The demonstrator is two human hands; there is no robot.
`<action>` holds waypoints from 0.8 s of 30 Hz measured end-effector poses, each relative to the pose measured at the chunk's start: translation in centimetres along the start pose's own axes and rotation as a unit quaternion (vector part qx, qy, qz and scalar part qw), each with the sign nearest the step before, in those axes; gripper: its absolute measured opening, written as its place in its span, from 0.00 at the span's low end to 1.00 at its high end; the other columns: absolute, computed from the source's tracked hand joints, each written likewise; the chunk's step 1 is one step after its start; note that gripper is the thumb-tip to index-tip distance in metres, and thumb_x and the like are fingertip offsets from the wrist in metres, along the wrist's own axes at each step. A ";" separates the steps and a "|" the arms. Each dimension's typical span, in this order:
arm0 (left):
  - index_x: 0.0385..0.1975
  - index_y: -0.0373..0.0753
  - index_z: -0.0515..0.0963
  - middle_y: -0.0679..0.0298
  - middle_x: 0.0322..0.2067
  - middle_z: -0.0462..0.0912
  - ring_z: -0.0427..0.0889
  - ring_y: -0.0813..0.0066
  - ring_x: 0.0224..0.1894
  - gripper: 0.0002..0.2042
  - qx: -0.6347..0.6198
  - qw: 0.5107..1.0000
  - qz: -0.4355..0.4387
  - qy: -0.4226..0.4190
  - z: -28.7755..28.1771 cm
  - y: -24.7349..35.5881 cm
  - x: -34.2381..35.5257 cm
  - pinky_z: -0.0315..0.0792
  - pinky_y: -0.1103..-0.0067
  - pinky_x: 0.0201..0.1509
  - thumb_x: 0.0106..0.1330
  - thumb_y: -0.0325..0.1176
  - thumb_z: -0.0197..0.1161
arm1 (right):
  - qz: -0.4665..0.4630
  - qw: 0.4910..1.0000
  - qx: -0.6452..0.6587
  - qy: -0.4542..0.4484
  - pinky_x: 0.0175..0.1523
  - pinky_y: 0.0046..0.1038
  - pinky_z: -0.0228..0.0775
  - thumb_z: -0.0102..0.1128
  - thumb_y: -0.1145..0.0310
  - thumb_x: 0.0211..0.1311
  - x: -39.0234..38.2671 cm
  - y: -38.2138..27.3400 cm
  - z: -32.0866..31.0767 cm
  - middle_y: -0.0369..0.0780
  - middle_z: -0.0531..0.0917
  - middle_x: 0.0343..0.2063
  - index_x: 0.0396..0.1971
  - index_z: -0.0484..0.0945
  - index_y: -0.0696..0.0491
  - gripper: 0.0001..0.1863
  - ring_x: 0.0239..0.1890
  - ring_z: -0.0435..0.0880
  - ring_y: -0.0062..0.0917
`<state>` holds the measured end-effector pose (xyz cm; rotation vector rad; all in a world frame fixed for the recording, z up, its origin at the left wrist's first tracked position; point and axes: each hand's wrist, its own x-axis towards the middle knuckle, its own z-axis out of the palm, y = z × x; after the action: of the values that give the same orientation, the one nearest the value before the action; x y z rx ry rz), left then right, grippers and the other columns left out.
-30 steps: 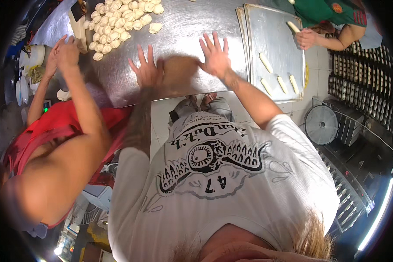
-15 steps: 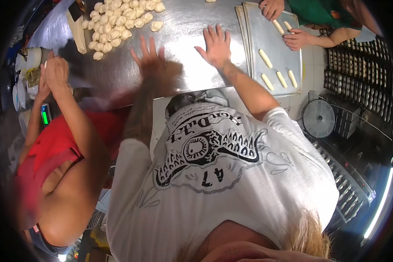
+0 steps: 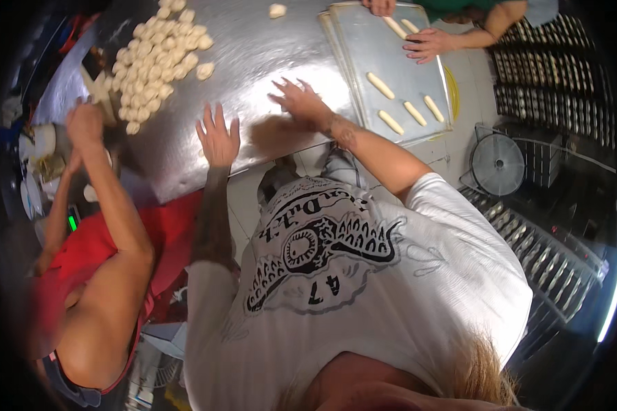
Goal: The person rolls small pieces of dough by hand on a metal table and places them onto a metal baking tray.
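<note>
My left hand (image 3: 218,140) is at the near edge of the steel table (image 3: 253,48), palm down with fingers stretched apart and holding nothing. My right hand (image 3: 303,103) lies farther forward and to the right, fingers spread over the bare steel, also holding nothing. A pile of pale dough balls (image 3: 151,75) sits left and forward of both hands, with one loose ball (image 3: 205,71) at its right side and another small piece (image 3: 277,11) at the back. Metal trays (image 3: 360,41) to the right bear several dough sticks (image 3: 380,85).
A co-worker in red (image 3: 110,233) works close at my left, hands together (image 3: 84,127). Another in green has hands (image 3: 428,44) on dough sticks on the tray. Racks of moulds (image 3: 552,75), a fan (image 3: 497,161) and a metal mould tray (image 3: 548,267) stand right. Containers (image 3: 44,140) crowd the left edge.
The view has shifted. My right hand has moved left, its fingers now angled forward-left. The green-clad co-worker has brought a second hand onto the tray. The red-clad co-worker's hands have shifted.
</note>
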<state>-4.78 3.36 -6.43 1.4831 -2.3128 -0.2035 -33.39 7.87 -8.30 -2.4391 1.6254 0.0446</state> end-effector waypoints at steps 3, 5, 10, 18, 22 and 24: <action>0.67 0.35 0.75 0.44 0.68 0.73 0.71 0.43 0.71 0.28 -0.167 0.982 0.041 -0.084 -4.0 1.0 -2.4 0.66 0.56 0.75 0.69 0.38 0.71 | -0.029 0.974 0.181 0.133 0.77 0.47 0.60 0.75 0.57 0.62 -4.4 1.2 -4.9 0.41 0.73 0.71 0.72 0.73 0.44 0.38 0.76 0.68 0.41; 0.66 0.35 0.76 0.45 0.64 0.75 0.75 0.44 0.67 0.26 -0.142 0.968 0.037 -0.202 -5.7 -1.5 -2.5 0.71 0.62 0.71 0.68 0.31 0.71 | -0.009 0.977 0.205 0.065 0.70 0.46 0.66 0.71 0.61 0.64 -5.0 3.1 -3.2 0.37 0.81 0.56 0.62 0.81 0.45 0.25 0.65 0.76 0.36; 0.63 0.35 0.79 0.53 0.52 0.83 0.84 0.58 0.53 0.20 -0.101 0.982 -0.065 -0.145 -7.2 0.7 -4.1 0.77 0.72 0.62 0.72 0.27 0.68 | 0.109 0.870 0.466 0.120 0.58 0.39 0.78 0.67 0.60 0.72 -11.8 7.2 -7.2 0.42 0.85 0.48 0.56 0.85 0.50 0.17 0.52 0.86 0.41; 0.67 0.38 0.78 0.60 0.51 0.83 0.81 0.74 0.55 0.23 -0.421 0.879 -0.222 -0.047 -1.0 28.7 -0.8 0.77 0.76 0.59 0.74 0.33 0.72 | 0.233 0.871 0.247 0.355 0.56 0.39 0.78 0.71 0.63 0.68 -26.4 23.9 -8.3 0.44 0.85 0.46 0.56 0.87 0.50 0.18 0.49 0.85 0.45; 0.65 0.37 0.79 0.63 0.46 0.83 0.83 0.78 0.48 0.22 -0.478 0.844 -0.224 -0.094 2.9 37.9 4.1 0.78 0.79 0.54 0.74 0.35 0.72 | 0.241 0.874 0.248 0.341 0.55 0.36 0.79 0.69 0.64 0.72 -28.2 25.9 -8.2 0.44 0.87 0.47 0.56 0.87 0.51 0.17 0.48 0.87 0.40; 0.62 0.37 0.81 0.64 0.42 0.84 0.84 0.78 0.46 0.20 -0.455 0.852 -0.227 -0.125 4.4 41.6 6.7 0.78 0.78 0.51 0.74 0.37 0.72 | 0.344 0.776 0.331 0.411 0.54 0.30 0.79 0.65 0.63 0.77 -29.9 24.3 -9.9 0.44 0.87 0.45 0.57 0.87 0.53 0.15 0.44 0.88 0.32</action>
<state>-44.05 14.93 4.57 1.4459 -1.5325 -1.4603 -68.24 24.16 1.74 -1.2372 2.2186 -1.3854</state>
